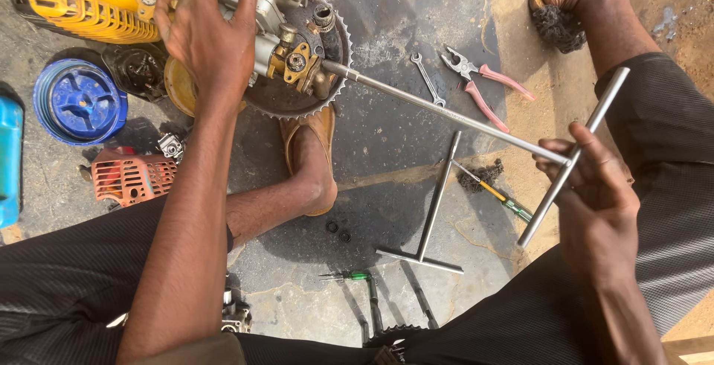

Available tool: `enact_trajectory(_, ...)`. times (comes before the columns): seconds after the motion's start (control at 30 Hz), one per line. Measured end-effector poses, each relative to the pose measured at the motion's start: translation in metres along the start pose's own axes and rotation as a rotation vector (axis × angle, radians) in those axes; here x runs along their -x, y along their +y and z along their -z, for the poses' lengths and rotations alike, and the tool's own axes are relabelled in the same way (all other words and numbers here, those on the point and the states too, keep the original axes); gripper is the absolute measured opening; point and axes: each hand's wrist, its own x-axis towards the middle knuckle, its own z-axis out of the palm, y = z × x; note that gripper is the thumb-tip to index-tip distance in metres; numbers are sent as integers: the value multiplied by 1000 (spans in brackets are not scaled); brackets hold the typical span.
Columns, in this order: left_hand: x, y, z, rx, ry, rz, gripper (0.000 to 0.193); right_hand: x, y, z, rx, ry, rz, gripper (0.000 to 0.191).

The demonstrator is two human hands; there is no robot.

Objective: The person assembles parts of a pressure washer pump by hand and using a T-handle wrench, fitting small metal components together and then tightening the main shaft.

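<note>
Concrete (401,23) lies bare at twelve o'clock, tools crowding the centre. We lose the yellow engine (89,0) past the top edge. Our left hand (208,34) presses flat on its metal housing; our right hand (595,186), at three o'clock, clasps the T-handle wrench (446,112), tip on the carburettor (297,63).

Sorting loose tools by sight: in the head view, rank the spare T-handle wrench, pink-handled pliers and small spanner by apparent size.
1. Spare T-handle wrench, clearly longest.
2. Pink-handled pliers.
3. Small spanner, slimmest.
All lie on the ground at similar depth, so the order seems reliable.
</note>
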Motion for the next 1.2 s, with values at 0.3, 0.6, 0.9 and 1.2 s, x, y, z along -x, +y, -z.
enact_trajectory(0.3, -3, -4, -5, -16, -2, 18, 40, -12, 34, 29, 696, -119, 209, 29)
enact_trajectory(0.6, -2, -1, -1, -28, 36, -45, 39, 0, 40, 4, 53, 61, -302, 47)
enact_trajectory(0.9, -5, 0, 4, -17, -53, -12, 41, 1, 37, 23, 223, -151, -26, 56)
enact_trajectory(1.2, -3, 1, 2, -5, -35, -10, 39, -15, 56, 27, 299, -132, -115, 38)
